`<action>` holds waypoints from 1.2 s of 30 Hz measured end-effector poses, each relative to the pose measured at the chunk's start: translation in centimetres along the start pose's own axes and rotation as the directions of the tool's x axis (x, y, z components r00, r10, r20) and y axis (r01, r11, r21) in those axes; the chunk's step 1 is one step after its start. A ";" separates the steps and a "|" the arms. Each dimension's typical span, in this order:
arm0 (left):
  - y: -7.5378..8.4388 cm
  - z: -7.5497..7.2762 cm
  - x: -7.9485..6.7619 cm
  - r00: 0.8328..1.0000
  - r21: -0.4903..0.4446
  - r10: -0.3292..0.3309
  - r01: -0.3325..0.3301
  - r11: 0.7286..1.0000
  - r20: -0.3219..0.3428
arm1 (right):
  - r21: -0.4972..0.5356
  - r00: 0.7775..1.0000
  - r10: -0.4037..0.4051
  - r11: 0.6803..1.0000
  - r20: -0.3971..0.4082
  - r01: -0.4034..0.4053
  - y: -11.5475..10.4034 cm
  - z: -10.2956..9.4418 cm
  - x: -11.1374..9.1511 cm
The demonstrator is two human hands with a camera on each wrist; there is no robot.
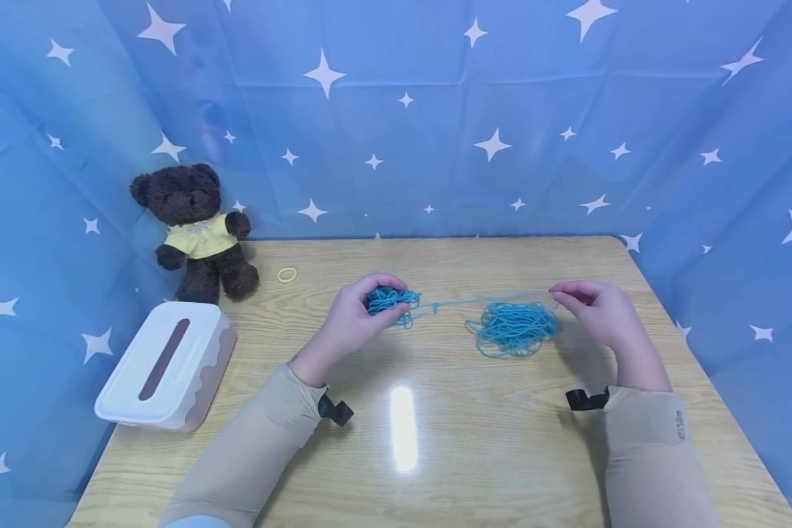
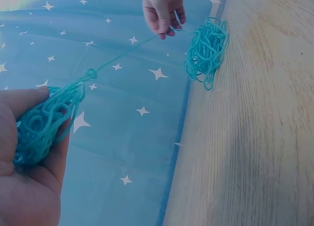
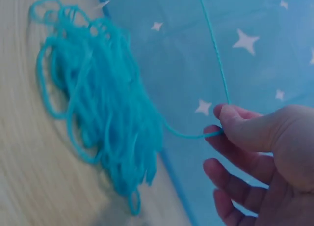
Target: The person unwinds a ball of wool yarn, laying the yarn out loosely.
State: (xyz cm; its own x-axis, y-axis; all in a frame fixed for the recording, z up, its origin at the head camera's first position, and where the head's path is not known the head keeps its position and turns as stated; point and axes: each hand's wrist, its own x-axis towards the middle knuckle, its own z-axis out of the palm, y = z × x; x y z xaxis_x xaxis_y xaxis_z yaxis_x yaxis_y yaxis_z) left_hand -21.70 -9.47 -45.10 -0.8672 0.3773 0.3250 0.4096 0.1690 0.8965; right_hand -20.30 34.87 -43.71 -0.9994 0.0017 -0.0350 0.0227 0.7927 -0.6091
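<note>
In the head view my left hand (image 1: pixel 359 312) grips a tangled bundle of teal yarn (image 1: pixel 384 297) above the middle of the table. The left wrist view shows this bundle lying across the palm under the thumb, with a small loop at its far end. A single strand (image 3: pixel 216 54) runs taut from it to my right hand (image 1: pixel 597 312), where thumb and forefinger pinch it. From that pinch the strand sags to a larger loose heap of the same yarn (image 1: pixel 515 328), which lies on the table just left of my right hand.
The wooden table (image 1: pixel 501 447) backs onto a blue star-patterned curtain (image 1: pixel 402 161). A brown teddy bear (image 1: pixel 201 238) in a yellow shirt sits at the back left, near a small yellow ring (image 1: pixel 287 275). At the left edge stands a white-lidded box (image 1: pixel 201 367) with a slot.
</note>
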 end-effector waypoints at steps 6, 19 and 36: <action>0.2 -0.1 0.0 1.000 0.003 -0.021 0.021 1.000 -0.004 | -0.027 0.996 0.083 0.996 0.033 -0.082 2.2 0.1 0.6; 0.1 0.0 0.1 0.999 0.014 -0.028 0.028 1.000 -0.020 | -0.119 0.960 0.262 0.961 0.099 -0.250 4.2 0.4 1.1; 0.2 0.5 0.1 1.000 0.024 0.014 -0.015 1.000 0.006 | 0.199 0.955 -0.297 0.937 0.012 0.288 -10.8 9.3 -1.8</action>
State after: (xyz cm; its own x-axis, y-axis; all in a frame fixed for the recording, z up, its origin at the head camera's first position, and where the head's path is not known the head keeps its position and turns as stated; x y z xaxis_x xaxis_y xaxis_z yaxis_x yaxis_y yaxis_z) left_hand -21.56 -8.99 -45.03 -0.8595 0.3852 0.3361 0.4289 0.1857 0.8840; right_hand -18.51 20.65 -44.48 -0.9607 -0.2408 0.1378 -0.2617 0.6219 -0.7380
